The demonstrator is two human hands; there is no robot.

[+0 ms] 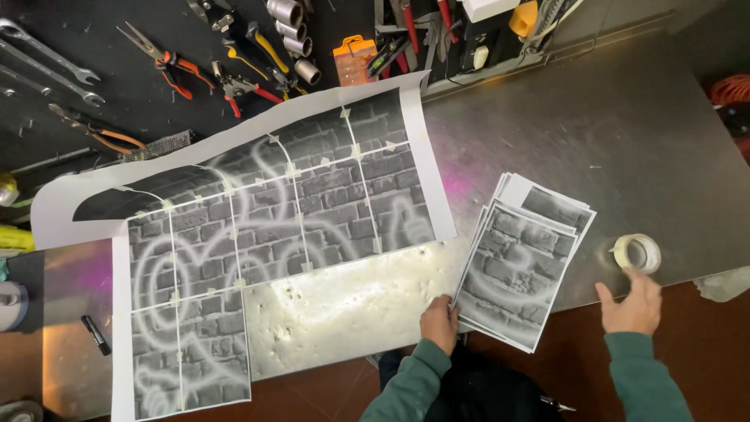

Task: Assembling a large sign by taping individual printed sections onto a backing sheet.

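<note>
A stack of printed sheets point(522, 264) showing grey brick wall lies at the near edge of the metal workbench point(594, 133). My left hand point(439, 322) rests at the stack's lower left corner and pinches its edge. My right hand point(634, 303) hovers just below a roll of pale tape point(637, 252), fingers apart, touching nothing I can be sure of. To the left lies a large taped-together mosaic point(266, 227) of similar brick prints with white sprayed lines.
Pliers point(176, 66), wrenches point(55, 66) and sockets point(295, 35) lie on the dark mat at the back. A black marker point(95, 334) sits near the left front. An orange box point(353, 59) stands behind the mosaic. Crumpled plastic point(725, 283) sits at the far right edge.
</note>
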